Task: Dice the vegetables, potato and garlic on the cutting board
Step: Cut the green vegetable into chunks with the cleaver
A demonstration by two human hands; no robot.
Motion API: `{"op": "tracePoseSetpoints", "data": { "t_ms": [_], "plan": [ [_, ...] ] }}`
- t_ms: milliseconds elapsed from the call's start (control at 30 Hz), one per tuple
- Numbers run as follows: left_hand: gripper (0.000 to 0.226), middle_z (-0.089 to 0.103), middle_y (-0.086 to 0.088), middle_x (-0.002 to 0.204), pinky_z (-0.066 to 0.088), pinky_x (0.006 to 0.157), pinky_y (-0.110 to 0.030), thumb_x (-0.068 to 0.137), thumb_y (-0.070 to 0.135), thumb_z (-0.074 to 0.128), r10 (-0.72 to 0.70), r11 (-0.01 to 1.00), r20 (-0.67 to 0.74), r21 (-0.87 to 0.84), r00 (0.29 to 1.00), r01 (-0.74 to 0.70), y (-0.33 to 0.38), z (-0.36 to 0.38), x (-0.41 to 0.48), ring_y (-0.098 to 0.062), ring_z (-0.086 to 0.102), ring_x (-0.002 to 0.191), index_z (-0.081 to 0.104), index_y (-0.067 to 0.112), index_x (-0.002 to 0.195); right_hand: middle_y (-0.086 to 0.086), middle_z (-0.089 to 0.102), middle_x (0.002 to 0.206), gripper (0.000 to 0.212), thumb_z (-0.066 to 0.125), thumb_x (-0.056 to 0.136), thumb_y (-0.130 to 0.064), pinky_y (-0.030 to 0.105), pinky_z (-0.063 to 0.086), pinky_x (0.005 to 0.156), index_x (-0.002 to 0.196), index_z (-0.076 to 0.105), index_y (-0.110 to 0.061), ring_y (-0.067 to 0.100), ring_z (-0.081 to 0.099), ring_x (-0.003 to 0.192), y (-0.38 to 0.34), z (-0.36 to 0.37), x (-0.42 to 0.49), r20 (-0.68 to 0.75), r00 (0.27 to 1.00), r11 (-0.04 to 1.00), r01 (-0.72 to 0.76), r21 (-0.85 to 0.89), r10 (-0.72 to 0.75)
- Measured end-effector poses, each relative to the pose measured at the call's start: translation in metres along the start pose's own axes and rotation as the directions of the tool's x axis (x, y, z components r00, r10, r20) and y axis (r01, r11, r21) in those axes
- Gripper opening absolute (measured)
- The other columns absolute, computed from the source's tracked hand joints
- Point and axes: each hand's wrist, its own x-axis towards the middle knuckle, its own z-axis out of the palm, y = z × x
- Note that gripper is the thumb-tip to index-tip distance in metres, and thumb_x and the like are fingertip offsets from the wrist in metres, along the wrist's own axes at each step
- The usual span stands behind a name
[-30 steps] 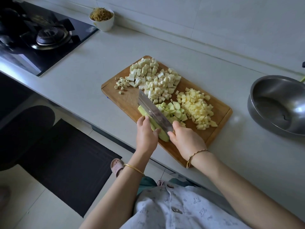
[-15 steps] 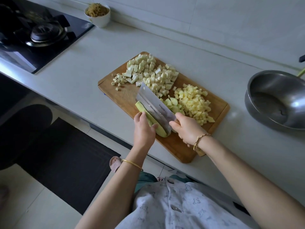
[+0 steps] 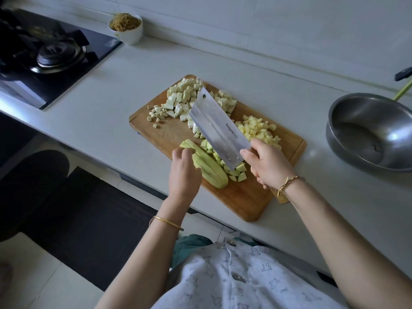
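Vegetable strips lie on the cutting board just right of my left hand, fingers loosely curled at their far end; grip cannot be told. My right hand clasps the cleaver, blade raised beyond its fingers. I should tuck fingertips back and cut crosswise evenly.

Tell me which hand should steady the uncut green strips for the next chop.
Left. The left hand sits right beside the green strips on the cutting board, while the right hand grips the cleaver, its blade tilted over the diced piles.
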Motion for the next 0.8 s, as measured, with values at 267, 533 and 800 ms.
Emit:
{"op": "tracePoseSetpoints", "data": {
  "t_ms": [267,533,800],
  "plan": [
    [0.037,0.049,0.002,0.116,0.035,0.094,-0.034,0.073,0.043,0.074,0.376,0.867,0.179,0.278,0.909,-0.413,0.006,0.012,-0.005,-0.022,0.040,0.110,0.058,0.019,0.097,0.005,0.045,0.056,0.034,0.047,0.097,-0.032,0.039,0.044,0.043,0.072,0.031,-0.017,0.018,0.037,0.040,0.013,0.008,-0.008,-0.105,0.994,0.997,0.003,-0.075,-0.010],
    [0.039,0.057,-0.002,0.103,0.044,0.074,-0.037,0.063,0.037,0.079,0.483,0.813,0.076,0.332,0.872,-0.479,0.001,0.022,-0.010,-0.027,0.054,0.094,0.061,0.019,0.092,0.003,0.045,0.056,0.031,0.046,0.098,-0.033,0.031,0.038,0.048,0.079,0.037,-0.010,0.016,0.038,0.042,0.022,0.022,-0.014,-0.092,0.996,1.000,-0.001,-0.029,-0.002],
    [0.041,0.057,-0.006,0.108,0.046,0.082,-0.038,0.060,0.024,0.079,0.499,0.840,0.051,0.218,0.865,-0.498,-0.007,0.026,-0.012,-0.032,0.051,0.101,0.063,0.012,0.095,0.003,0.045,0.057,0.032,0.046,0.098,-0.035,0.042,0.046,0.049,0.077,0.034,-0.014,0.019,0.038,0.045,0.022,0.017,-0.017,-0.124,0.992,1.000,-0.016,-0.022,0.013]
  ]
}}
